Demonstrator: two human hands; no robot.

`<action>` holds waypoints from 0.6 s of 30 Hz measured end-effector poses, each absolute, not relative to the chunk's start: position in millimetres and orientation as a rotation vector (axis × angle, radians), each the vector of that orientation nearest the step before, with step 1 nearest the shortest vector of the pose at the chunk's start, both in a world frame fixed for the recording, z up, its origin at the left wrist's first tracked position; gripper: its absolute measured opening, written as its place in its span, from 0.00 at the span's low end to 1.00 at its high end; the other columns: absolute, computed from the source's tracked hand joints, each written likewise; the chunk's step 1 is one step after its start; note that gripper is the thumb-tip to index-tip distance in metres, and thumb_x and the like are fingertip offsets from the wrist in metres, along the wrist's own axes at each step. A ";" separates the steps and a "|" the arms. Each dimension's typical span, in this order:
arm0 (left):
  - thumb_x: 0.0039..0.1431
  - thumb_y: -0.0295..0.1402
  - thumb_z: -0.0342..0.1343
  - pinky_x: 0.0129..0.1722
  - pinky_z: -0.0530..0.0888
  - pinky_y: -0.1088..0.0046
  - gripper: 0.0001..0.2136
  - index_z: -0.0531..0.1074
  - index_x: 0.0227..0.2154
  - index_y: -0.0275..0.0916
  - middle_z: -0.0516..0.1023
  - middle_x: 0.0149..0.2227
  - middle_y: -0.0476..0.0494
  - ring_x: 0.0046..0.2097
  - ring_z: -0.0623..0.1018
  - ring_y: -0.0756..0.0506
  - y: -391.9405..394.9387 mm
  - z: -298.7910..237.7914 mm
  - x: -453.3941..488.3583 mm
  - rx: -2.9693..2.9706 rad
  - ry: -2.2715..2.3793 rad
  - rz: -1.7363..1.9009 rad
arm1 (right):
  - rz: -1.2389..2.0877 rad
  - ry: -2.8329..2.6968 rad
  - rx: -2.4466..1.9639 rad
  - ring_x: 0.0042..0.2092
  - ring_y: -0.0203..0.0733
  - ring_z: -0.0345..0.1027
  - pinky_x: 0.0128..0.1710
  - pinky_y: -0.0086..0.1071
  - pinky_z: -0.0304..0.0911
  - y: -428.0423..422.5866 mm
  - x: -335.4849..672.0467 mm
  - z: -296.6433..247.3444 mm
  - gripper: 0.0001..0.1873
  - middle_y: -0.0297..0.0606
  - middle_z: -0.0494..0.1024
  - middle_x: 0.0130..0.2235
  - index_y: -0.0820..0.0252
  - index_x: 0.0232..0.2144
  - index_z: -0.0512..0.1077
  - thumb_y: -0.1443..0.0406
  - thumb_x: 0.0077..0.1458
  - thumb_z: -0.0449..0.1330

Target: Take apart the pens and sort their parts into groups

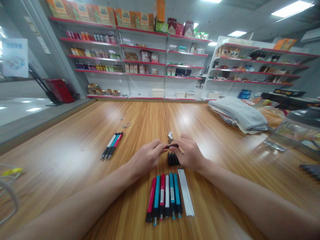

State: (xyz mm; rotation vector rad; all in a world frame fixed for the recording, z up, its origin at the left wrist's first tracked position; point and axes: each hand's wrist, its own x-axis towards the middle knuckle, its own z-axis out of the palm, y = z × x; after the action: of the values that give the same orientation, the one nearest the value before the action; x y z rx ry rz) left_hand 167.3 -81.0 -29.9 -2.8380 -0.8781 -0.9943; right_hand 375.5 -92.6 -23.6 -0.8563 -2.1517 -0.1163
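My left hand (149,154) and my right hand (188,152) meet above the table, fingers pinched on a dark pen part (172,146) with a red bit at its left end. Most of that piece is hidden by the fingers. Just below it lie several black pen grips (172,159), partly covered by my right hand. Small silver pen tips (170,134) are scattered behind the hands. Closer to me, red, blue and white pen barrels (167,193) lie in a row, with thin white refills (186,193) along their right side.
Several pens (112,146) lie side by side at the left, near a small ring (126,125). Folded striped cloth (240,113) and a clear jug (282,130) stand on the right. A cable (11,196) is at the left edge; stocked shelves (142,63) rise beyond the table.
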 end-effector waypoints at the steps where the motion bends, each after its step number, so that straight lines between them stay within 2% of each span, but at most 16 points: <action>1: 0.66 0.31 0.43 0.34 0.70 0.74 0.10 0.70 0.40 0.36 0.70 0.32 0.44 0.33 0.71 0.50 -80.4 -30.5 166.8 -2.830 -0.877 -0.979 | -0.087 -2.146 -0.852 0.36 0.43 0.63 0.38 0.38 0.59 -92.9 375.3 -23.7 0.06 0.41 0.75 0.33 0.61 0.37 0.71 0.66 0.57 0.56; 3: 0.66 0.31 0.43 0.34 0.70 0.74 0.11 0.69 0.41 0.36 0.70 0.32 0.44 0.33 0.72 0.49 -80.0 -30.9 166.2 -2.826 -0.874 -0.955 | -0.033 -2.122 -0.847 0.37 0.42 0.65 0.39 0.38 0.60 -93.3 375.4 -23.5 0.08 0.40 0.76 0.34 0.60 0.40 0.71 0.67 0.57 0.55; 6: 0.65 0.31 0.44 0.35 0.72 0.73 0.11 0.67 0.46 0.37 0.73 0.34 0.44 0.35 0.74 0.49 -81.1 -30.2 166.5 -2.834 -0.901 -0.967 | 0.038 -2.037 -0.860 0.34 0.40 0.65 0.38 0.36 0.62 -94.0 376.3 -23.1 0.10 0.37 0.75 0.30 0.58 0.42 0.72 0.68 0.58 0.54; 8: 0.65 0.30 0.45 0.37 0.73 0.72 0.11 0.66 0.47 0.37 0.74 0.37 0.42 0.37 0.75 0.48 -82.2 -29.6 167.2 -2.835 -0.939 -1.009 | 0.078 -2.016 -0.843 0.37 0.41 0.66 0.40 0.37 0.63 -94.9 376.8 -23.2 0.14 0.38 0.75 0.33 0.59 0.47 0.69 0.68 0.57 0.55; 10: 0.65 0.30 0.45 0.37 0.73 0.72 0.10 0.65 0.46 0.36 0.76 0.39 0.41 0.38 0.76 0.47 -83.0 -29.3 168.1 -2.830 -0.969 -1.037 | 0.108 -2.025 -0.833 0.40 0.42 0.66 0.43 0.38 0.63 -95.9 376.5 -23.8 0.19 0.39 0.75 0.37 0.59 0.51 0.66 0.67 0.56 0.57; 14: 0.64 0.31 0.45 0.33 0.72 0.72 0.07 0.65 0.41 0.36 0.76 0.35 0.42 0.35 0.76 0.46 -83.4 -29.4 168.9 -2.823 -0.962 -0.990 | 0.132 -2.024 -0.838 0.36 0.40 0.66 0.41 0.37 0.64 -96.2 374.5 -25.2 0.18 0.36 0.74 0.31 0.57 0.51 0.66 0.67 0.57 0.55; 18: 0.64 0.32 0.45 0.32 0.72 0.72 0.06 0.65 0.39 0.37 0.76 0.33 0.43 0.34 0.76 0.47 -82.9 -30.7 168.6 -2.826 -0.938 -0.985 | 0.120 -2.018 -0.813 0.37 0.41 0.66 0.41 0.37 0.64 -96.0 373.8 -24.3 0.19 0.38 0.73 0.35 0.57 0.52 0.65 0.68 0.57 0.55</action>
State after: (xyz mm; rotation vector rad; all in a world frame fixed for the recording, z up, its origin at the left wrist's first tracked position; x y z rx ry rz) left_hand 168.6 -82.9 -30.7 -2.8260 -0.9380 -0.9852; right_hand 373.8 -96.0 -24.3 -0.8130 -2.0181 0.1205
